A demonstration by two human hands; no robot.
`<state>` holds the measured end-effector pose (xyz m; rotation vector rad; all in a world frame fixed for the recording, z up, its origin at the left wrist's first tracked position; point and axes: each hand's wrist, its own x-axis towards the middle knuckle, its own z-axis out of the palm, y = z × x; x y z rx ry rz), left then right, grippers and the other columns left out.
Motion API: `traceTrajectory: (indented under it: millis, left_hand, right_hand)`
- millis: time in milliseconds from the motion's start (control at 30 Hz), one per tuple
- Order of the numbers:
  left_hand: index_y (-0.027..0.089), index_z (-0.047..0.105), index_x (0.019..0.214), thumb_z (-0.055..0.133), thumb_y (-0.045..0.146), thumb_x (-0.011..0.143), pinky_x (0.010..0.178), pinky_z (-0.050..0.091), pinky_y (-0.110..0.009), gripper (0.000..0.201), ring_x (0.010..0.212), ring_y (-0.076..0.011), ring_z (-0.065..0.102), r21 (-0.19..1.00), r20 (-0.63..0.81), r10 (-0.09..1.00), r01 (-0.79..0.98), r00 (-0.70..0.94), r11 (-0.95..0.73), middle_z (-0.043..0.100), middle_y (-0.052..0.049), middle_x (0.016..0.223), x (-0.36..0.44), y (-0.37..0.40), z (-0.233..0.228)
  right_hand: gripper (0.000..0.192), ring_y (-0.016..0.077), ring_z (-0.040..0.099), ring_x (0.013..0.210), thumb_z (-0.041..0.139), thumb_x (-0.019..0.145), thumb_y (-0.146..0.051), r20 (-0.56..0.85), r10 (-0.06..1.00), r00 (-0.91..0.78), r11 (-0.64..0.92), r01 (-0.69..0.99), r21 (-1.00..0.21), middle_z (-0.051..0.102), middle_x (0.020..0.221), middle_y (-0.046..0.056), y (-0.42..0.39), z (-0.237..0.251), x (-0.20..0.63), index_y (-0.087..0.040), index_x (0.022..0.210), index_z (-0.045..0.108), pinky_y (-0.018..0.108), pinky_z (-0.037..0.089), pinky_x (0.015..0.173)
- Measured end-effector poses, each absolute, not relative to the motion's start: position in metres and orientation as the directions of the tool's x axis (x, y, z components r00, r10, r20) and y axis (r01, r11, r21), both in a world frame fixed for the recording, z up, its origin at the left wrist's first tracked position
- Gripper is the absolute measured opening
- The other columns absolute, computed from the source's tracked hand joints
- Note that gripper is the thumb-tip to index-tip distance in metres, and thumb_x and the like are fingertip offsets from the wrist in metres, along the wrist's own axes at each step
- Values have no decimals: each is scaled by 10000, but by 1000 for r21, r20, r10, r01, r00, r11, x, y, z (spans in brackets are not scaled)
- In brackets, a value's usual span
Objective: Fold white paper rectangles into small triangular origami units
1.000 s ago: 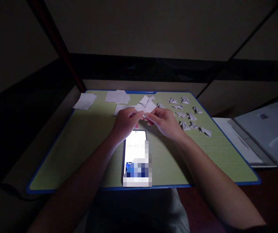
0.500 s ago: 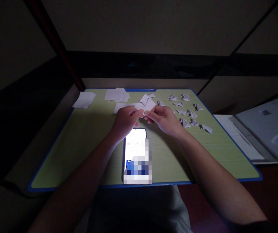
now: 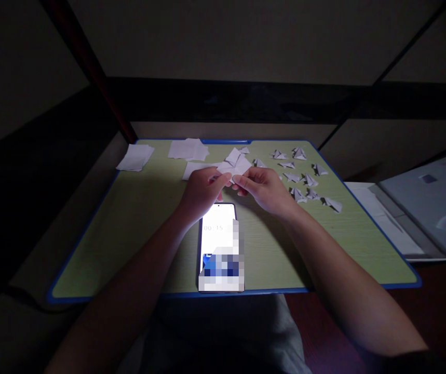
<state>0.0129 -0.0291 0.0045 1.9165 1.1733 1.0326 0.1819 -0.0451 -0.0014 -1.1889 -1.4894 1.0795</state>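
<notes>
Fingertips of the left hand (image 3: pixel 201 191) and right hand (image 3: pixel 264 191) pinch a half-folded paper (image 3: pixel 235 163) over the green board (image 3: pixel 137 218), many folded pieces (image 3: pixel 304 179) lying far right, flat sheets (image 3: pixel 186 150) waiting far left.

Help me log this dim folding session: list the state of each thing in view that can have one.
White paper piece: partly folded, held above the table by both hands.
Left hand: fingers pinching the paper's left edge.
Right hand: fingers pinching its right edge.
Smartphone: flat, screen lit.
Small folded white paper pieces: finished, scattered on the right.
Flat white paper sheets: unfolded, lying at the far edge.
Green blue-rimmed table: bearing all these.
</notes>
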Motion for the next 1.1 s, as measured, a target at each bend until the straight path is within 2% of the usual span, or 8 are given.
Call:
traceTrajectory:
  millis: [733,1100]
  left_hand:
    - [162,652,659,573,280,843,443,320,-258,232,396,-96,447,837,275,920,402,281,-372,544,25,466,12,-30,6]
    - [157,649,656,569,275,846,449,328,-259,237,396,-96,457,838,284,918,393,277,-378,541,33,471,13,-30,6]
  right_hand:
    - [420,129,551,570,725,765,-563,143,982,-127,167,210,-963,642,632,42,-45,-4,183,-166,670,626,275,406,541]
    - [460,117,558,567,751,700,-615,129,985,-117,149,178,-973,657,634,27,-46,-1,181,-174,660,629,267,438,546]
